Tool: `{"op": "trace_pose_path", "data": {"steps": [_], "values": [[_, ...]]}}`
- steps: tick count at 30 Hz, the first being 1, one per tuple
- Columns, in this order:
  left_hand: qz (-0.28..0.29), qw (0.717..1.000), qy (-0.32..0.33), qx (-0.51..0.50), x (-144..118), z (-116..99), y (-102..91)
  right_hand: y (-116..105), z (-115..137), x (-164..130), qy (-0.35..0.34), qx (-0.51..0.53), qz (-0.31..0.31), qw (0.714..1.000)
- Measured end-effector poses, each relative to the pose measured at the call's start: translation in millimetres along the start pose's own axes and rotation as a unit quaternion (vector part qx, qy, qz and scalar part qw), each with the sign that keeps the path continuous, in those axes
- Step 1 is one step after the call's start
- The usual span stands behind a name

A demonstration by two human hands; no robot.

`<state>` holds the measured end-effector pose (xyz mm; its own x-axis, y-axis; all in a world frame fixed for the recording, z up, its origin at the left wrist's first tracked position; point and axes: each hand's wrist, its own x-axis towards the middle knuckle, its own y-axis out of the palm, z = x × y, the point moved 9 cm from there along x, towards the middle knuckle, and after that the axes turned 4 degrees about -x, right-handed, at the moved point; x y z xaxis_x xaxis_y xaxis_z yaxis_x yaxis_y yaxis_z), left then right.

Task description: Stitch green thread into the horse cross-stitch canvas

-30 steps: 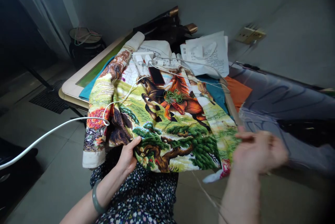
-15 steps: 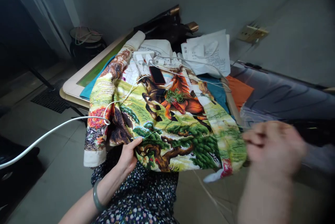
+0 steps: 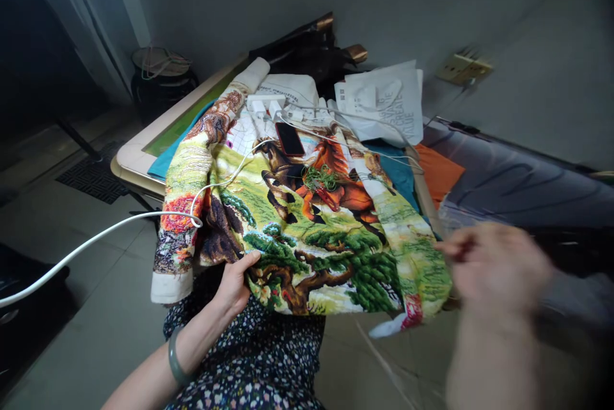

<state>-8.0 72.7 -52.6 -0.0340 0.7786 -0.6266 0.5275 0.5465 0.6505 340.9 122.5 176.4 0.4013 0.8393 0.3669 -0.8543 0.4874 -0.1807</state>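
Observation:
A cross-stitch cloth (image 3: pixel 330 256) with horses and green trees spreads over my lap and the table, its left side rolled up. My left hand (image 3: pixel 236 282), with a bangle on the wrist, grips the near edge, thumb on top and fingers hidden underneath. My right hand (image 3: pixel 499 266) is raised just off the cloth's right edge, blurred by motion. Its fingers look pinched together; what they hold cannot be made out. A tangle of green thread (image 3: pixel 320 178) lies on the cloth beside a small red object (image 3: pixel 332 197) that I cannot identify.
A phone (image 3: pixel 290 139) and a white power strip (image 3: pixel 265 103) with plugged-in chargers rest on the cloth's far part. A white cable (image 3: pixel 86 247) crosses from the left. Behind are a paper bag (image 3: pixel 378 103), the table edge (image 3: pixel 125 157) and a wall socket (image 3: pixel 463 69).
My right hand has shifted slightly left, nearer the cloth's right edge. My left hand keeps its grip, and the cloth lies almost as before.

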Motion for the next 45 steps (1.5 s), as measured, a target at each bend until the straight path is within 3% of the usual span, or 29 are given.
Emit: {"op": "trace_pose_path", "data": {"steps": [2,4,6,8,13,29,33,45], "values": [[0.003,1.0,-0.006,0.0,-1.0,0.0,1.1,61.1,-18.1,-45.2,0.083,0.029,0.097,0.991],[0.009,1.0,-0.007,0.004,-2.1,-1.2,2.4,132.3,-32.4,-100.4,0.155,0.022,0.253,0.955],[0.013,1.0,-0.007,0.012,-3.0,-2.6,3.1,180.7,-34.1,-142.0,0.139,-0.024,0.344,0.928],[0.014,1.0,-0.008,0.018,-3.1,-3.1,2.6,202.9,-31.8,-160.4,0.091,-0.079,0.358,0.926],[0.013,1.0,-0.01,0.007,-1.6,-1.8,1.4,208.9,-27.9,-163.0,0.018,-0.166,0.335,0.927],[0.004,1.0,-0.019,-0.011,-2.0,0.3,0.7,215.4,-13.8,-164.1,-0.067,-0.26,0.325,0.907],[0.001,1.0,-0.024,-0.02,-1.2,1.7,-0.8,217.0,-16.4,-165.5,-0.049,-0.261,0.321,0.909],[-0.024,1.0,-0.005,-0.006,1.7,-0.6,-2.5,207.2,-32.6,-170.1,0.009,-0.153,0.262,0.953]]}}
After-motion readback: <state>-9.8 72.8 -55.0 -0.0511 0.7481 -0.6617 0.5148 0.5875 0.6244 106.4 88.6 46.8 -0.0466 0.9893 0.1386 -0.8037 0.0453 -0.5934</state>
